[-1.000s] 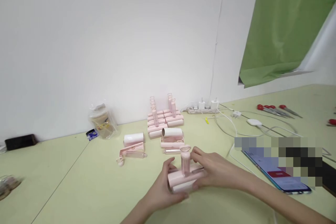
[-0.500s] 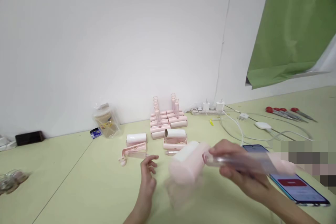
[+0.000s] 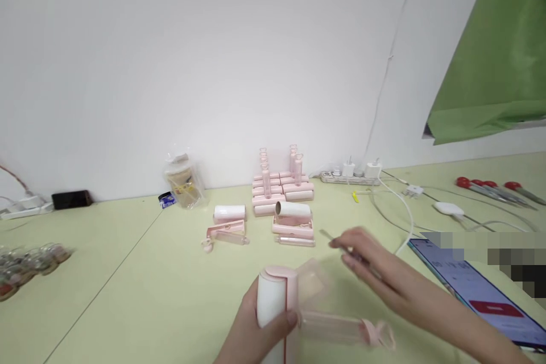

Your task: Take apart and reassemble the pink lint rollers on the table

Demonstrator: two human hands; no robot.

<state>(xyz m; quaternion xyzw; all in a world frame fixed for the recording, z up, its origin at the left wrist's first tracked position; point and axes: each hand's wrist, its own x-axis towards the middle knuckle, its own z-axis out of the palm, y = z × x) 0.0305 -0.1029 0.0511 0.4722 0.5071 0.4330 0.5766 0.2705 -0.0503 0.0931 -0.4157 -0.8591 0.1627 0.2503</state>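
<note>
L hand (image 3: 249, 327) wrapped round lint roller (image 3: 273, 298), low centre of view, thumb pressed on the white roll. Roller's clear handle (image 3: 336, 327) runs out to the right, long axis near level. R hand (image 3: 371, 270) up-right of the roll, above handle, apart from it. R fingertips pinched on a thin sliver (image 3: 326, 234), can't ID.

So the pink lint roller (image 3: 275, 301) is low in front, just above the bench. Its white roll stands roughly upright in the left hand (image 3: 251, 330), thumb across the front. A see-through pink cover (image 3: 313, 281) hangs open off its right side. The clear handle (image 3: 333, 327) sticks out sideways to the right and ends in a pink loop. The right hand (image 3: 367, 261) pinches a thin stick (image 3: 327, 234), which is too blurry to make out.
</note>
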